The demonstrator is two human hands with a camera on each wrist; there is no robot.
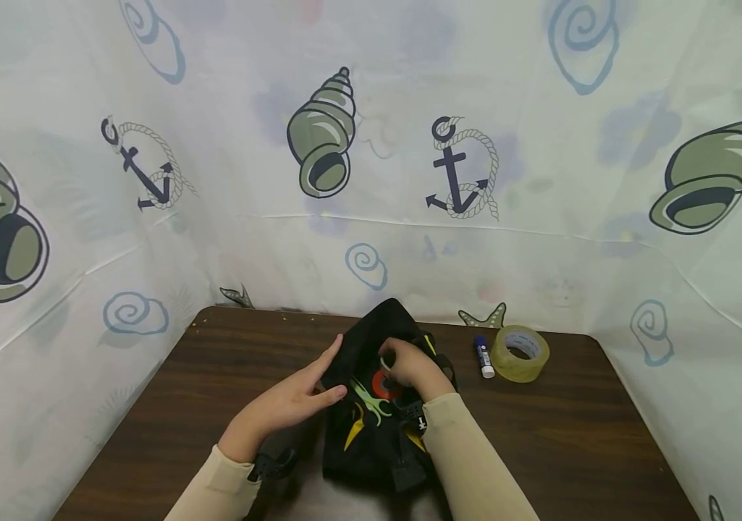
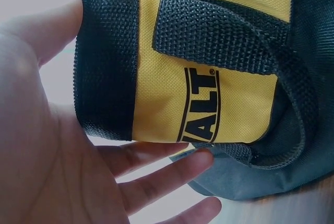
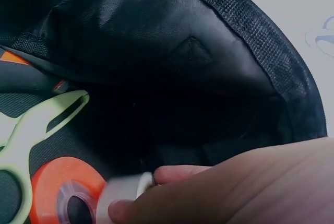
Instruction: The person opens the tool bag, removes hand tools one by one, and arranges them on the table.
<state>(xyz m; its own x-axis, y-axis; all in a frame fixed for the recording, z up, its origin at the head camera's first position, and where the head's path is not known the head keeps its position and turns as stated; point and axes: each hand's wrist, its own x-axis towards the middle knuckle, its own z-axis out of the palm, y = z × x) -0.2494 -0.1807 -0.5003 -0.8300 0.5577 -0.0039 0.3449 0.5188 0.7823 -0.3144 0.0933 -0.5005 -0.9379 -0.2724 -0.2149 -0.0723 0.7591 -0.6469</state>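
A black and yellow tool bag stands with its mouth open on the table. My left hand rests on the bag's left rim, thumb and fingers spread; in the left wrist view its fingers are nearly straight beside the yellow panel. Inside the bag, my right hand pinches a white roll, probably tape, between thumb and finger. Next to that roll lies an orange tape roll. Pale green scissors lie beside it. The bag's deeper interior is dark.
On the brown table, right of the bag, are a glue stick and a large roll of clear packing tape. A yellow-handled tool shows in the bag's near part. A patterned curtain hangs behind.
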